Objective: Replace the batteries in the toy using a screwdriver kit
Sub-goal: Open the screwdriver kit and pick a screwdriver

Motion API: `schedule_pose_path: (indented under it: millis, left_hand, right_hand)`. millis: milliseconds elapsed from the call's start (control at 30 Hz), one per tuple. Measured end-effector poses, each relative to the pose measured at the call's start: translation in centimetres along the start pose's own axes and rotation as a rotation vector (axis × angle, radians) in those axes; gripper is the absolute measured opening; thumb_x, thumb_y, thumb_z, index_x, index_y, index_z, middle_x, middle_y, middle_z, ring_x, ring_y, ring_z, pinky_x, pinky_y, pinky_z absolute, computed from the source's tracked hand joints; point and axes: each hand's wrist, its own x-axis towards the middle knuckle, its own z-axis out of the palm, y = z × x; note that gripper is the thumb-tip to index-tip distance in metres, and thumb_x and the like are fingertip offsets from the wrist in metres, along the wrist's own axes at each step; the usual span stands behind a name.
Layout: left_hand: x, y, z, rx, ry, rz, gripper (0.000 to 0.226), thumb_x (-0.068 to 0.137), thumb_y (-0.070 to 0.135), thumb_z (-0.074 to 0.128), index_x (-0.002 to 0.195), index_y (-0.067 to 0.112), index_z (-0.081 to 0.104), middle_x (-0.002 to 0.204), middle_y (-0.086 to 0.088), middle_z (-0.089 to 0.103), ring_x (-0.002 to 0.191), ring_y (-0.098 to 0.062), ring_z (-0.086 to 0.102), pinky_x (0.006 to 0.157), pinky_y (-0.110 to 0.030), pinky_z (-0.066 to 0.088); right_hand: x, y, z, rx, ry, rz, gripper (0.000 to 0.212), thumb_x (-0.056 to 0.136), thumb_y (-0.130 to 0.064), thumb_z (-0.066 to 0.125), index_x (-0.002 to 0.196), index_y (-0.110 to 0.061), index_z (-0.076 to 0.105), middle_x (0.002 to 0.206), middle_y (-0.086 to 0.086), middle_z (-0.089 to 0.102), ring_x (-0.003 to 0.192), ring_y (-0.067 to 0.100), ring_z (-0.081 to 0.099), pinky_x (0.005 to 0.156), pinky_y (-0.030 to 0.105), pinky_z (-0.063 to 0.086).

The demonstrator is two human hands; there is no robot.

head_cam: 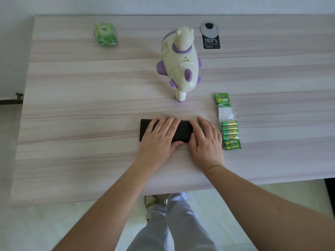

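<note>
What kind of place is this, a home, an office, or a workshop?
Probably an office or study room, though I cannot be sure. The wood-grain desk has a round cable grommet near its far edge, the wall behind is plain, and the floor below is pale.

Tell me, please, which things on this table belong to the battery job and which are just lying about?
For the job: toy; pack of batteries; black case, likely the screwdriver kit, under the left hand and right hand.

Lying about: green tissue pack; black tag; cable grommet.
</note>
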Motion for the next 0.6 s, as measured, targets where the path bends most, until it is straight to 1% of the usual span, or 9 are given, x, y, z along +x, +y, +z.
schedule_pose_path:
  millis: [200,600]
  left_hand:
    - [-0.4,-0.8,-0.2,0.002,0.010,0.022,0.063,0.096,0.054,0.044,0.142,0.010,0.045,0.139,-0.004,0.052,0.129,-0.024,0.048,0.111,-0.041,0.031]
    - [-0.9,-2.1,-0.5,-0.013,0.051,0.044,0.062,0.095,0.052,0.047,0.142,0.011,0.046,0.140,-0.003,0.052,0.130,-0.022,0.048,0.110,-0.041,0.032]
  right_hand:
    - [0.1,0.0,0.1,-0.013,0.004,-0.005,0.040,0.090,-0.030,0.047,0.128,-0.025,0.058,0.136,0.008,0.053,0.125,0.031,0.048,0.106,0.045,0.036]
    - [0.1,-0.2,-0.1,-0.017,-0.008,-0.007,0.040,0.090,-0.032,0.046,0.127,-0.026,0.058,0.137,0.007,0.052,0.126,0.030,0.047,0.107,0.043,0.034]
